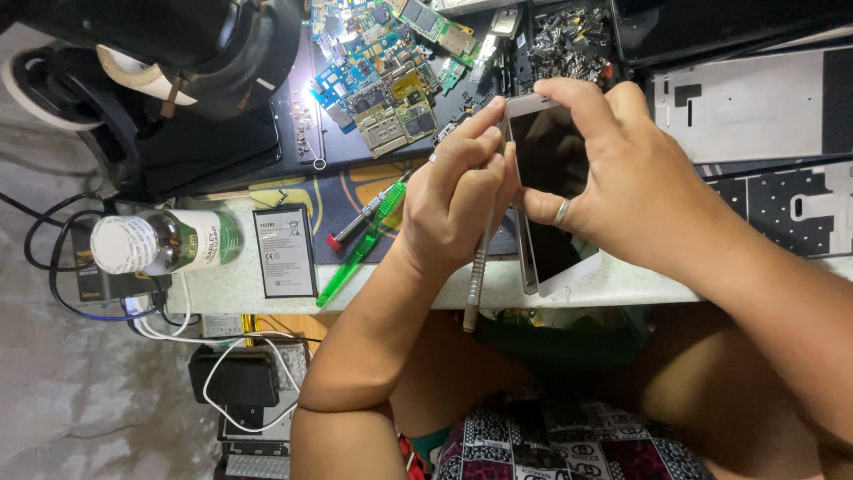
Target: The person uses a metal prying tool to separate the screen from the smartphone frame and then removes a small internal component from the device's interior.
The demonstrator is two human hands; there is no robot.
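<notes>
Head view shows the right hand gripping a phone upright on its edge over the workbench. Just beside it, touching its left edge, the left hand is closed around a slim metal tool that points down.

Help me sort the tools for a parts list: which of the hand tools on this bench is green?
The translucent green-handled screwdriver, lying beside the flat battery at the bench edge. The red-tipped driver next to it is dark, and the tool in the left hand is grey metal.
</notes>
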